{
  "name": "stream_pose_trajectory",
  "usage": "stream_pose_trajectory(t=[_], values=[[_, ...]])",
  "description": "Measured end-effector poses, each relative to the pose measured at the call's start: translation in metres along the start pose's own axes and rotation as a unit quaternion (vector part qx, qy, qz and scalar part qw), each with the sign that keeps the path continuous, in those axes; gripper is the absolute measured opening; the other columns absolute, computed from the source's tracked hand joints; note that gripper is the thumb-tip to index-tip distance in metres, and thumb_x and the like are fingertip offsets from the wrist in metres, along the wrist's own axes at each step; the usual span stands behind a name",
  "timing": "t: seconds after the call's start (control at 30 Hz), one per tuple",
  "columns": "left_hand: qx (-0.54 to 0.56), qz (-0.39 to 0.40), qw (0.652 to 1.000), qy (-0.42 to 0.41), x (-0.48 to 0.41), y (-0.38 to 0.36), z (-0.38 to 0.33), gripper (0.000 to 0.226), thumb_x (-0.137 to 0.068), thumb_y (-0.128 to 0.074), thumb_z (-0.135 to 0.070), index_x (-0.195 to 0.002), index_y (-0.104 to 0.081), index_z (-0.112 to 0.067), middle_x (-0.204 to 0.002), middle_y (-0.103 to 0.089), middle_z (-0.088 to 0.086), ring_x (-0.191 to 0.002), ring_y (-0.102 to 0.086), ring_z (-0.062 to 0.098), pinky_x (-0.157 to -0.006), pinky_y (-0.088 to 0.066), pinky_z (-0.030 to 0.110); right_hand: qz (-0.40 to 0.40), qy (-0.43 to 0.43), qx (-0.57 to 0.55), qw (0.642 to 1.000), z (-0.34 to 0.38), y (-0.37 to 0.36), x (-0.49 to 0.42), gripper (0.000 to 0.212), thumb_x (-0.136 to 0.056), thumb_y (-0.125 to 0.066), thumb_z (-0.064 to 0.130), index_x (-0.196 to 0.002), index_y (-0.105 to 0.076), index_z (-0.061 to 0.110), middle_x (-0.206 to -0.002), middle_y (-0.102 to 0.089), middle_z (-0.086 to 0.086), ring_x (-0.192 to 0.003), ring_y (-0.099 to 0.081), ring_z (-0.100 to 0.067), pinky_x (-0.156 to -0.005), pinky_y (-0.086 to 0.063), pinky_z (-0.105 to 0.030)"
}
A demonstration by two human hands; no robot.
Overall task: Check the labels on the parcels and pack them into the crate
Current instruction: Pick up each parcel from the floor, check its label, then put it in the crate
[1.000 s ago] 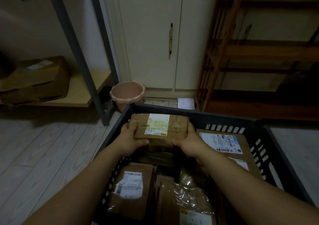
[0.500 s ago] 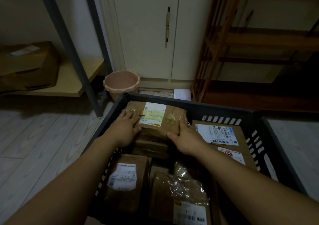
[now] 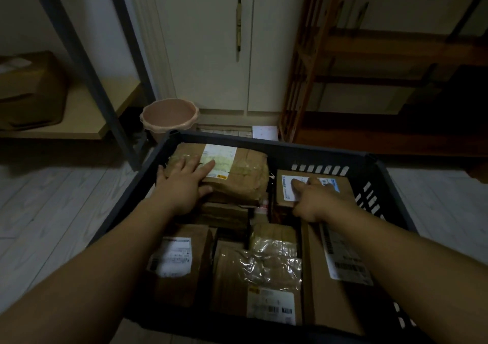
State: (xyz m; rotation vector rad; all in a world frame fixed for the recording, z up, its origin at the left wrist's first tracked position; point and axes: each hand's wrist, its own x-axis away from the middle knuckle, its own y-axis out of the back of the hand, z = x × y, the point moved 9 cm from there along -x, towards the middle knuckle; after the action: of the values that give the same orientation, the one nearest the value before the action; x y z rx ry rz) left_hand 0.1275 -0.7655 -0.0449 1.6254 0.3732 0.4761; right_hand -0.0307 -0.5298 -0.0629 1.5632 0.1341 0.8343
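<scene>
A dark plastic crate (image 3: pixel 311 153) stands on the floor, filled with several brown parcels. At its far left lies a taped brown parcel (image 3: pixel 243 177) with a white and yellow label. My left hand (image 3: pixel 184 182) rests flat on that parcel, fingers spread over the label's edge. To the right sits a cardboard parcel (image 3: pixel 340 187) with a white label. My right hand (image 3: pixel 314 198) lies on it, fingers touching the label. Nearer me are a parcel with a white label (image 3: pixel 174 261), a parcel under clear tape (image 3: pixel 266 267) and a long box (image 3: pixel 335 264).
A pink pot (image 3: pixel 170 116) stands on the floor behind the crate, by a cream cupboard door (image 3: pixel 211 53). A metal shelf at the left carries a cardboard box (image 3: pixel 29 90). A wooden rack (image 3: pixel 369 66) stands at the right. A white paper (image 3: pixel 264 133) lies by the cupboard.
My right hand left the taped parcel and moved right onto the labelled cardboard parcel. My left hand slid on top of the taped parcel, which now lies in the crate.
</scene>
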Motion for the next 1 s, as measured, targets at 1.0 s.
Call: stream_pose_trajectory(t=[1.0], values=[[-0.060,0.079,0.988,-0.122,0.066,0.000,-0.010,0.114,-0.063,-0.057,-0.076,-0.124,0.037,-0.054,-0.142,0.038,-0.008,-0.132,0.031,0.016,-0.110,0.007,0.053,0.027,0.087,0.065,0.994,-0.007,-0.027,0.069,0.100,-0.066,-0.027,0.091,-0.145,0.012,0.045,-0.158,0.016,-0.001,-0.144,0.008,-0.033,-0.111,-0.007,-0.059]])
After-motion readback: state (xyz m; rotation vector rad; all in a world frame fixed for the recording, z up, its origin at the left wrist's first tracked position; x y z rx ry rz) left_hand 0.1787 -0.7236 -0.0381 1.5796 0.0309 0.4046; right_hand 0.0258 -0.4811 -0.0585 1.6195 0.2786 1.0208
